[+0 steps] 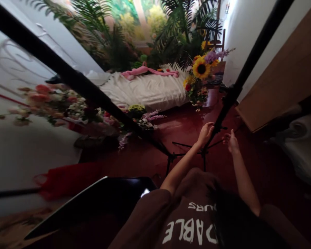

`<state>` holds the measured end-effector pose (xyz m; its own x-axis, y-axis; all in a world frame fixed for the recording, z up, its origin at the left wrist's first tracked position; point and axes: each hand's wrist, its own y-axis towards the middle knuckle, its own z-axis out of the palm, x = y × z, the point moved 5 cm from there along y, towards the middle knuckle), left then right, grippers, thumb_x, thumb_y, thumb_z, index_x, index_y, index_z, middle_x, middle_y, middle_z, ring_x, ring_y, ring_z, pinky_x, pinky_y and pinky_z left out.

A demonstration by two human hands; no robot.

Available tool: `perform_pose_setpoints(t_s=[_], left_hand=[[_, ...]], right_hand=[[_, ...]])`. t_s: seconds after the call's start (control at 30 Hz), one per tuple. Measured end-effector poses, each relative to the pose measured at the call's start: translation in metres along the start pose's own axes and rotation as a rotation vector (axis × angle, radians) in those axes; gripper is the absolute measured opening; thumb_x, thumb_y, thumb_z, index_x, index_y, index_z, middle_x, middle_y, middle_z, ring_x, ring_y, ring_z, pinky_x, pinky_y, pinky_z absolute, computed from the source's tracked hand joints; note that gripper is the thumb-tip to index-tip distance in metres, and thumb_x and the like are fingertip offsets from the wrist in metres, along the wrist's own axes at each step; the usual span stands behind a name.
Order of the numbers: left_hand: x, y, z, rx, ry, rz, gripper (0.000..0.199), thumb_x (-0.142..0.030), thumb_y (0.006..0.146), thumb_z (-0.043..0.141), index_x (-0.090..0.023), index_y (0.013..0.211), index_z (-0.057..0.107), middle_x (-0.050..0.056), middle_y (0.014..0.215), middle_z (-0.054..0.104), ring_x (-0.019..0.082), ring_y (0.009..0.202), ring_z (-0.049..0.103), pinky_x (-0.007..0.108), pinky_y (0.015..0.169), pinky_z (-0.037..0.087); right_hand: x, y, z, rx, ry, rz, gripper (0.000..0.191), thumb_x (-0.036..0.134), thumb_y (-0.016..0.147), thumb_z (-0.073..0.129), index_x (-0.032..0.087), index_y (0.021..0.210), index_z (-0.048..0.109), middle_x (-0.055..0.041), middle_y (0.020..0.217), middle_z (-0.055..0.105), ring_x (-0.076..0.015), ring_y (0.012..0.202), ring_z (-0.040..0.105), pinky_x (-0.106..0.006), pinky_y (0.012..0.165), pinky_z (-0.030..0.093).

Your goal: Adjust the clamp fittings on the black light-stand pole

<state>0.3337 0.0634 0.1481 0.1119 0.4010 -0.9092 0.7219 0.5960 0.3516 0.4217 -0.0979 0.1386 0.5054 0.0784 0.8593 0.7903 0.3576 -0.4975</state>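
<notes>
Left hand (206,134) and right hand (230,141) at one of two black tripod stands (246,69).
That stand rose toward 1 o'clock; left fingers curled against its pole, right fingers spread just beside it, pinching nothing. Other stand (67,74) ran toward 10 o'clock, crossing the view past a mass of pink-red flowers (49,103). One sunflower bouquet (199,74) stood at 12 o'clock, beside a white-draped bed (145,90).

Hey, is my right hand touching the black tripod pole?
Apart. The head view shows the right hand clear of the black tripod pole, with a plain gap between them.
</notes>
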Motion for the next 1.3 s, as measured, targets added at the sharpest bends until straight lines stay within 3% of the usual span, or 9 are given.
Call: perform_pose_setpoints(t_s=[0.1, 0.2, 0.37, 0.57, 0.67, 0.8, 0.97, 1.13, 1.3], left_hand=[[-0.010, 0.014, 0.031, 0.112, -0.090, -0.052, 0.042, -0.046, 0.097, 0.048, -0.018, 0.128, 0.049, 0.011, 0.111, 0.068, 0.016, 0.098, 0.067, 0.030, 0.089, 0.051], [-0.008, 0.021, 0.044, 0.112, -0.085, -0.128, 0.035, -0.043, 0.097, 0.048, -0.018, 0.121, 0.050, 0.006, 0.096, 0.069, 0.013, 0.078, 0.066, 0.025, 0.075, 0.049], [-0.008, 0.022, 0.043, 0.088, 0.010, -0.115, 0.026, -0.038, 0.096, 0.051, -0.020, 0.114, 0.052, 0.004, 0.087, 0.069, 0.014, 0.074, 0.066, 0.024, 0.070, 0.047], [-0.008, 0.021, 0.041, 0.027, 0.124, -0.073, 0.026, -0.038, 0.095, 0.051, -0.018, 0.111, 0.057, 0.007, 0.091, 0.071, 0.017, 0.079, 0.068, 0.024, 0.070, 0.044], [-0.008, 0.022, 0.041, 0.020, 0.159, -0.063, 0.025, -0.037, 0.095, 0.050, -0.018, 0.111, 0.058, 0.006, 0.090, 0.071, 0.017, 0.079, 0.068, 0.024, 0.070, 0.044], [-0.009, 0.022, 0.041, 0.013, 0.188, -0.059, 0.025, -0.037, 0.095, 0.050, -0.019, 0.110, 0.059, 0.007, 0.091, 0.072, 0.018, 0.080, 0.069, 0.024, 0.070, 0.044], [-0.006, 0.022, 0.041, 0.009, 0.182, -0.058, 0.024, -0.037, 0.095, 0.050, -0.020, 0.110, 0.059, 0.006, 0.092, 0.072, 0.017, 0.080, 0.069, 0.024, 0.071, 0.045], [-0.007, 0.021, 0.041, 0.003, 0.147, -0.041, 0.025, -0.037, 0.095, 0.050, -0.019, 0.109, 0.059, 0.007, 0.090, 0.071, 0.017, 0.078, 0.068, 0.025, 0.070, 0.045], [-0.009, 0.022, 0.041, 0.008, 0.165, -0.074, 0.025, -0.038, 0.095, 0.051, -0.019, 0.109, 0.059, 0.007, 0.089, 0.071, 0.018, 0.078, 0.068, 0.025, 0.069, 0.045]], right_hand=[[0.025, 0.001, 0.002, 0.039, -0.127, -0.032, 0.057, 0.071, 0.092, 0.043, 0.019, 0.078, 0.063, -0.0035, 0.057, 0.067, -0.0091, 0.037, 0.052, -0.020, 0.035, 0.038], [0.040, 0.002, 0.007, 0.007, -0.258, -0.064, 0.062, 0.077, 0.086, 0.046, 0.019, 0.071, 0.061, -0.0033, 0.051, 0.062, -0.0090, 0.035, 0.049, -0.020, 0.033, 0.034], [0.044, 0.005, 0.013, 0.003, -0.366, -0.059, 0.056, 0.069, 0.084, 0.060, 0.017, 0.063, 0.062, -0.0009, 0.046, 0.057, -0.0069, 0.034, 0.044, -0.019, 0.033, 0.029], [0.043, 0.015, 0.013, 0.144, -0.259, -0.057, 0.040, 0.052, 0.082, 0.068, 0.013, 0.073, 0.068, -0.0005, 0.059, 0.064, -0.0046, 0.043, 0.047, -0.015, 0.039, 0.034], [0.043, 0.020, 0.011, 0.209, -0.249, -0.123, 0.040, 0.052, 0.070, 0.078, 0.016, 0.077, 0.066, -0.0001, 0.068, 0.069, -0.0063, 0.053, 0.056, -0.015, 0.046, 0.039], [0.049, 0.025, 0.006, 0.253, -0.196, -0.331, 0.053, 0.055, 0.050, 0.087, 0.020, 0.081, 0.062, 0.0025, 0.077, 0.070, -0.0098, 0.069, 0.063, -0.017, 0.057, 0.047], [0.052, 0.028, 0.001, 0.212, -0.244, -0.416, 0.060, 0.056, 0.045, 0.088, 0.020, 0.085, 0.063, 0.0027, 0.074, 0.067, -0.0120, 0.068, 0.062, -0.023, 0.063, 0.051], [0.053, 0.021, 0.005, 0.266, -0.203, -0.544, 0.081, 0.049, 0.058, 0.086, 0.027, 0.129, 0.054, 0.0048, 0.082, 0.068, -0.0135, 0.079, 0.067, -0.028, 0.084, 0.055], [0.063, 0.004, 0.004, 0.162, -0.509, -0.814, 0.064, 0.045, 0.077, 0.076, 0.029, 0.136, 0.058, -0.0030, 0.103, 0.070, -0.0189, 0.094, 0.065, -0.034, 0.093, 0.052]])
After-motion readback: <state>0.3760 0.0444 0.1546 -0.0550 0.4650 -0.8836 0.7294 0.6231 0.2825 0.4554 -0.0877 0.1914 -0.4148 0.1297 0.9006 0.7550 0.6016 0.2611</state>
